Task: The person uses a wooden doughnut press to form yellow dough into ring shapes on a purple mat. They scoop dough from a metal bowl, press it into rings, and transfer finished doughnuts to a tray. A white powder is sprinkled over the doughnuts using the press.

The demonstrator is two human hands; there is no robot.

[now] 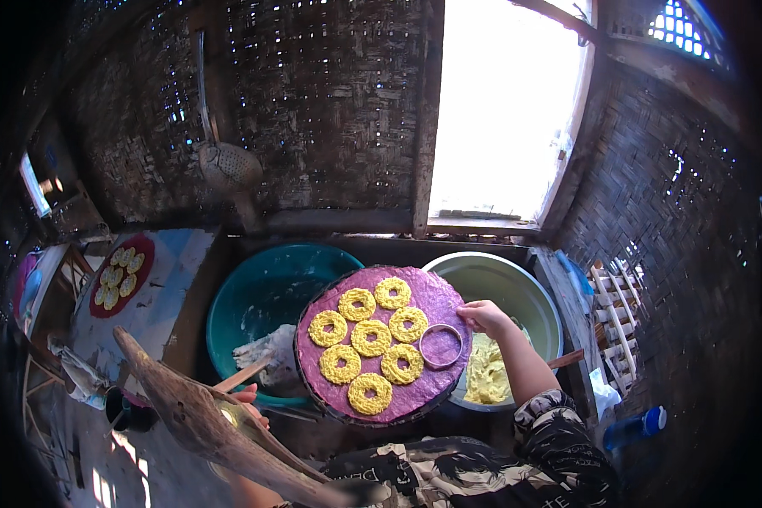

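Several yellow dough rings [371,338] lie on a purple sheet [381,279] covering a round board. A thin ring mould [441,347] rests at the sheet's right side. My right hand [484,319] is at the sheet's right edge, thumb and fingers close together just above the mould; whether they pinch anything is unclear. My left hand [249,405] is partly hidden behind a long, curved brown piece of wood or dried palm sheath [197,425], with yellow matter in its hollow. Beside its fingers a flat wooden stick [244,374] points up right; the grip is hidden.
Under the board stand a teal basin [228,305] with a whitish cloth or bag [270,349], and a pale green basin [540,298] holding yellow dough [487,374]. More rings lie on a red sheet [141,279] at left. A blue bottle [635,428] is at right; a skimmer [230,166] hangs ahead.
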